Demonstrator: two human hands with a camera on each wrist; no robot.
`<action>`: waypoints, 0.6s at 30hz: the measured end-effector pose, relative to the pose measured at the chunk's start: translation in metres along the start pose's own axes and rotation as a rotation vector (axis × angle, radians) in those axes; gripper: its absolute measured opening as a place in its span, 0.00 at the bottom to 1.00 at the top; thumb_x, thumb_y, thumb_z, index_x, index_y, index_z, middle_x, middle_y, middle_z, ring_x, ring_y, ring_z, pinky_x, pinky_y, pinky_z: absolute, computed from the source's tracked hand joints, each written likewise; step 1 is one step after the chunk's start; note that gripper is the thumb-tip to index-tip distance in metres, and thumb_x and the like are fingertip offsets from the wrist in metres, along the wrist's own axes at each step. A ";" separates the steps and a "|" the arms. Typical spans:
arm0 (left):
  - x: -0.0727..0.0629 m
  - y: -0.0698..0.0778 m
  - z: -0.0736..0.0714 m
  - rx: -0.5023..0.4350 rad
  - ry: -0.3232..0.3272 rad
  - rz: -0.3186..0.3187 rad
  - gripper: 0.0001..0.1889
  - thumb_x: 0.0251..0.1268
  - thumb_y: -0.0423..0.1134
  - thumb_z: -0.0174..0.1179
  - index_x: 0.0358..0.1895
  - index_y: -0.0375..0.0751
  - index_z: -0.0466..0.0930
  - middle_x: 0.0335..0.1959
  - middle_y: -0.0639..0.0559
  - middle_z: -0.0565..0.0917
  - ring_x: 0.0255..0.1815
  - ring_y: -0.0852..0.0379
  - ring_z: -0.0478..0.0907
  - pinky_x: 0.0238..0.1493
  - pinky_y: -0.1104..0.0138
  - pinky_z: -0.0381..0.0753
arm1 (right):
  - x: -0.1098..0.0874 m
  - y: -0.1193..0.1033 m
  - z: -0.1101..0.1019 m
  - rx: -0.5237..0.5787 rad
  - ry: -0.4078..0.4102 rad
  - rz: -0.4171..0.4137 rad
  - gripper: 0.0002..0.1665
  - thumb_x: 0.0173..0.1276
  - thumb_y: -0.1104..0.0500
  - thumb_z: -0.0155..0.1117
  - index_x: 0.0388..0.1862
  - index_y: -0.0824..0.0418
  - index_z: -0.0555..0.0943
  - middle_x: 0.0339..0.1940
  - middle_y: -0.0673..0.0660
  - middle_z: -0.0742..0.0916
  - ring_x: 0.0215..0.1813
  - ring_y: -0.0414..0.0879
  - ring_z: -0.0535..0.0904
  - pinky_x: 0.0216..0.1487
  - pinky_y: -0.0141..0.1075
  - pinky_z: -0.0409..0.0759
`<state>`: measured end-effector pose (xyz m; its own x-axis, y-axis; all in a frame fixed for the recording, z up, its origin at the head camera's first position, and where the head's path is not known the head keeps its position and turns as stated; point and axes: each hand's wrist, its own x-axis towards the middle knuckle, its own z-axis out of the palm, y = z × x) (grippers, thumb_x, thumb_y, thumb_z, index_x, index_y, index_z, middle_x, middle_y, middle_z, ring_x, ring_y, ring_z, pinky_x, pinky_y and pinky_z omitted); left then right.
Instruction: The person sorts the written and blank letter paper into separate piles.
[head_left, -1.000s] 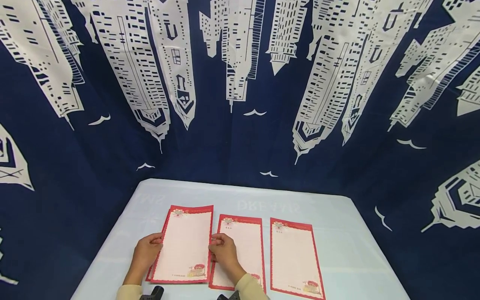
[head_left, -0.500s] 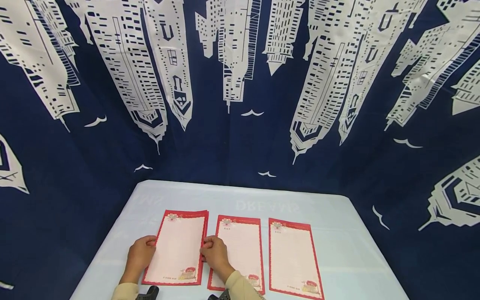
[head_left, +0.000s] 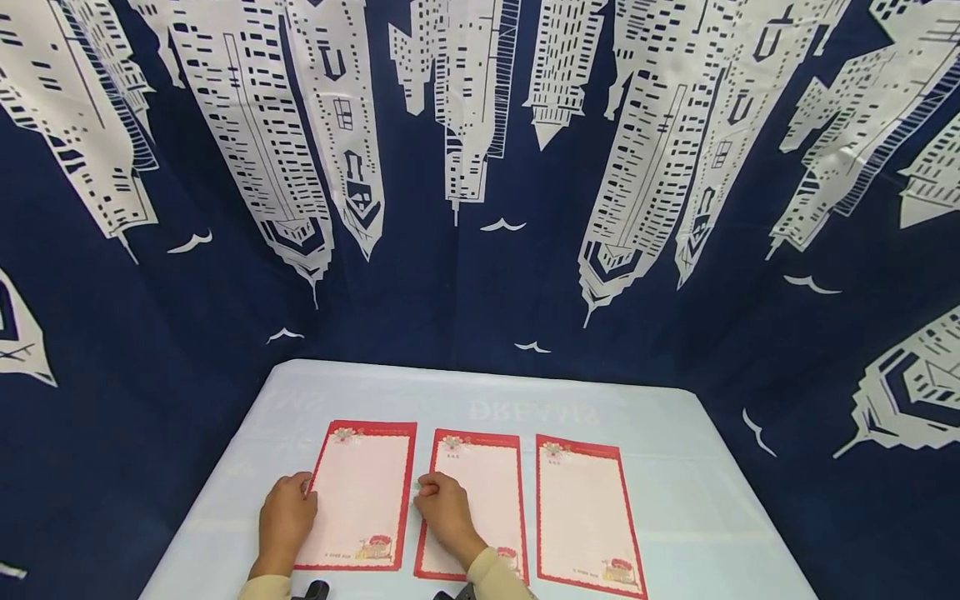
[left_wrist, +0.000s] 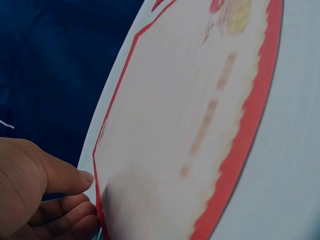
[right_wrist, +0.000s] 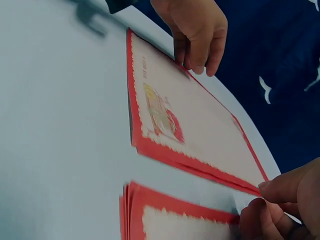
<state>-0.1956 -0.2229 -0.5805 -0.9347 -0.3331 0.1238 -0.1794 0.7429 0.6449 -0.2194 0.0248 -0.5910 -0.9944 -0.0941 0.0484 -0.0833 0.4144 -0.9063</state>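
Note:
A stack of writing paper (head_left: pixel 363 492) with a red scalloped border lies on the left of the table. My left hand (head_left: pixel 287 518) is at its left edge; in the left wrist view the thumb (left_wrist: pixel 75 179) and loosely bent fingers are beside the edge, not wrapped over it. My right hand (head_left: pixel 447 512) hovers over the left side of the middle stack (head_left: pixel 487 492), its fingertips just off the right edge of the left stack. Both hands look empty. In the right wrist view the middle stack (right_wrist: pixel 180 220) shows several layered sheets.
A third red-bordered stack of paper (head_left: pixel 588 508) lies to the right of the other two. All rest on a pale cloth-covered table (head_left: pixel 712 500). A dark blue curtain (head_left: pixel 480 292) printed with white buildings hangs behind the table's far edge.
The left stack, held up by both hands a second ago, has been lowered onto the table and its sheets evened up. Both hands have now let go, the right moving slightly away.

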 end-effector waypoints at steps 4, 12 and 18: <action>-0.008 0.017 0.006 -0.018 0.029 0.012 0.17 0.63 0.26 0.62 0.54 0.21 0.80 0.47 0.28 0.80 0.50 0.31 0.79 0.54 0.42 0.76 | -0.002 0.009 -0.017 0.039 0.029 0.001 0.10 0.61 0.71 0.70 0.42 0.68 0.84 0.27 0.47 0.81 0.24 0.37 0.77 0.27 0.29 0.78; -0.023 0.048 0.027 -0.131 0.025 0.100 0.13 0.63 0.27 0.65 0.49 0.24 0.83 0.41 0.35 0.83 0.43 0.38 0.82 0.47 0.45 0.79 | -0.007 0.024 -0.057 0.006 0.121 0.064 0.12 0.63 0.69 0.70 0.46 0.69 0.84 0.29 0.49 0.82 0.27 0.40 0.79 0.28 0.31 0.81; -0.033 0.069 0.049 -0.214 -0.072 0.106 0.13 0.63 0.30 0.66 0.49 0.29 0.85 0.38 0.45 0.85 0.40 0.48 0.84 0.45 0.52 0.83 | -0.017 0.034 -0.092 -0.070 0.192 0.090 0.13 0.62 0.68 0.70 0.46 0.69 0.84 0.31 0.51 0.84 0.29 0.42 0.81 0.29 0.31 0.82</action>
<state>-0.1923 -0.1318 -0.5768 -0.9658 -0.2114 0.1502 -0.0167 0.6289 0.7773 -0.2108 0.1235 -0.5845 -0.9916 0.1176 0.0541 0.0085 0.4758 -0.8795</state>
